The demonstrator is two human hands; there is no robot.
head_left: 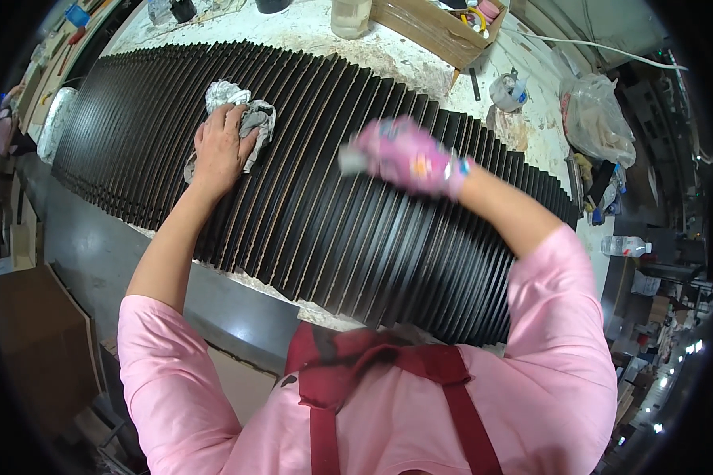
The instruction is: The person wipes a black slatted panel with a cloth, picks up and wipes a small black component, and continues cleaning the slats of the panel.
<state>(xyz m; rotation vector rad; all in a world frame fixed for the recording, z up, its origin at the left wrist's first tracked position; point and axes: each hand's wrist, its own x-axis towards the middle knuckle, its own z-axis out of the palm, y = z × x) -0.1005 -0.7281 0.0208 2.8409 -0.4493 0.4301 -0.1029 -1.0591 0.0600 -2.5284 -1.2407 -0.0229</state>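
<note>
Black slats (309, 182), ranged side by side in a long row, lie across the white worktable (490, 67). Over the worktable's left part, the bare left hand (219, 150) curls its fingers on a crumpled grey-and-white cloth (259, 125) resting on the row; above the worktable's middle, the gloved right hand (412, 154), blurred, grips a small pale pad (353, 161), its material impossible to tell. At the worktable's far side stand a cardboard box (420, 32) and a clear jar (350, 17). Each slat is probably light and stiff, though long enough to flex; the satiny faces could prove slippery, the pale-lined edges might chip. Holding near both ends, by the narrow edges, seems best.
</note>
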